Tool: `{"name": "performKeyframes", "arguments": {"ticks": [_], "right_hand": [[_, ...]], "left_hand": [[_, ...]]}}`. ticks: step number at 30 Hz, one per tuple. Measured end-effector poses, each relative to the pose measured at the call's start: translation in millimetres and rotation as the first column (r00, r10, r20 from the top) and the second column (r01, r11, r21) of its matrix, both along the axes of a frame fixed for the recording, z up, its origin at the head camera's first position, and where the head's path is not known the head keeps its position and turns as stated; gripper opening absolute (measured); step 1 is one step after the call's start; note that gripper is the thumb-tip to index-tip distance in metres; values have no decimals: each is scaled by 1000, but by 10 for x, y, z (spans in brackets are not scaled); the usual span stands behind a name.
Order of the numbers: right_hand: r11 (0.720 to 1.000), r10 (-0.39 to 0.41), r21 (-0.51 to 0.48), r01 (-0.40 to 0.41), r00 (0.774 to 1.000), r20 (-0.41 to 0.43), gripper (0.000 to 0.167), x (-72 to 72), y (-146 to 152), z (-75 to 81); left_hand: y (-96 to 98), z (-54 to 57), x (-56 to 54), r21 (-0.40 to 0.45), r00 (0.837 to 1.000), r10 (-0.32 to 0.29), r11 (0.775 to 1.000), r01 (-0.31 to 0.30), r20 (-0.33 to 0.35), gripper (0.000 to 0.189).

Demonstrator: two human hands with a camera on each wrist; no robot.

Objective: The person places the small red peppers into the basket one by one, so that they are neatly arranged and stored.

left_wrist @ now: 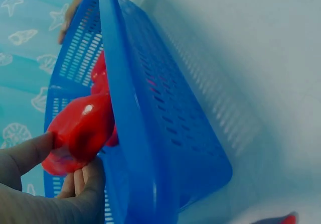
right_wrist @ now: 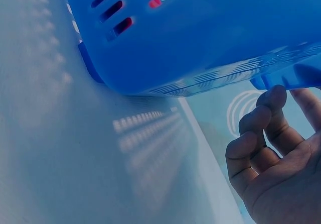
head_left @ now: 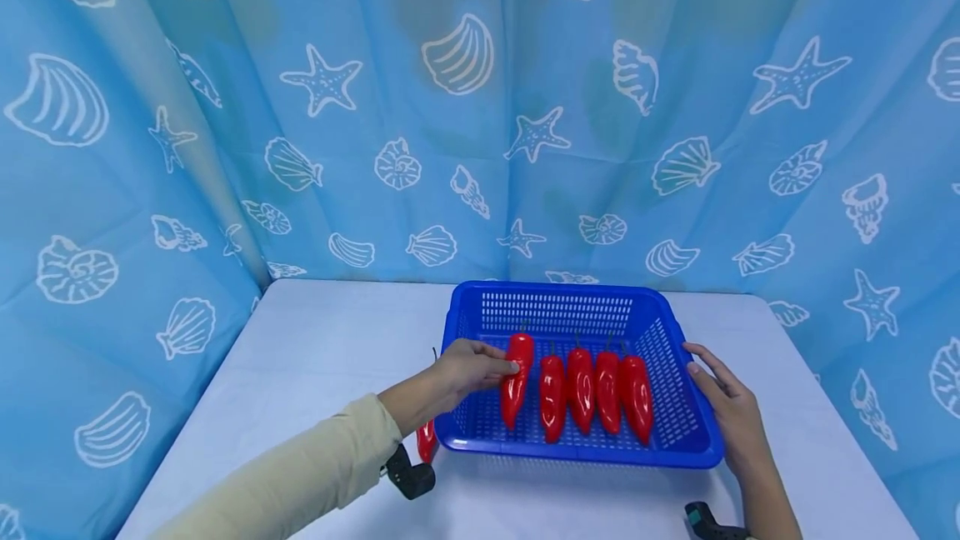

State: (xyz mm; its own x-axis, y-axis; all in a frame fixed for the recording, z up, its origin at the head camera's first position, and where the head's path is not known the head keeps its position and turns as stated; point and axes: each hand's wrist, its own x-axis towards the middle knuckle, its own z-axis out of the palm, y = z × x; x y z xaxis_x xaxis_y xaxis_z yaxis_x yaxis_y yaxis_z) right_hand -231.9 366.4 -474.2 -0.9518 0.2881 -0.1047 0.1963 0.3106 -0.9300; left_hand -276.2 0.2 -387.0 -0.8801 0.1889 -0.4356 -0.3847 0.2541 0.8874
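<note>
A blue plastic basket (head_left: 577,456) with slotted walls stands on the white table. Over its left part my left hand (head_left: 471,369) pinches a red pepper (head_left: 518,386) between thumb and fingers, green stem upward. In the left wrist view that glossy pepper (left_wrist: 83,128) is inside the basket's rim. Several more red peppers (head_left: 581,390) lie side by side in the basket. My right hand (head_left: 738,419) holds the basket's right rim; in the right wrist view its fingers (right_wrist: 251,121) curl below the rim, with the thumb hidden.
Another red pepper (head_left: 427,442) lies on the table (head_left: 337,332) left of the basket, partly covered by my left forearm. A blue curtain (head_left: 360,123) with white shell and starfish prints hangs behind and along both sides.
</note>
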Motion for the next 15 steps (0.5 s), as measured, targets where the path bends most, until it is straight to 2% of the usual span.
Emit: {"name": "performKeyframes", "arguments": {"ticks": [8, 15], "right_hand": [[1000, 20, -3, -20, 1000, -7, 63, -3, -17, -42], [1000, 15, 13, -15, 1000, -11, 63, -5, -8, -16]], "left_hand": [[45, 10, 4, -88, 1000, 5, 996, -2, 29, 27], [150, -83, 7, -159, 998, 16, 987, -8, 54, 25]]}}
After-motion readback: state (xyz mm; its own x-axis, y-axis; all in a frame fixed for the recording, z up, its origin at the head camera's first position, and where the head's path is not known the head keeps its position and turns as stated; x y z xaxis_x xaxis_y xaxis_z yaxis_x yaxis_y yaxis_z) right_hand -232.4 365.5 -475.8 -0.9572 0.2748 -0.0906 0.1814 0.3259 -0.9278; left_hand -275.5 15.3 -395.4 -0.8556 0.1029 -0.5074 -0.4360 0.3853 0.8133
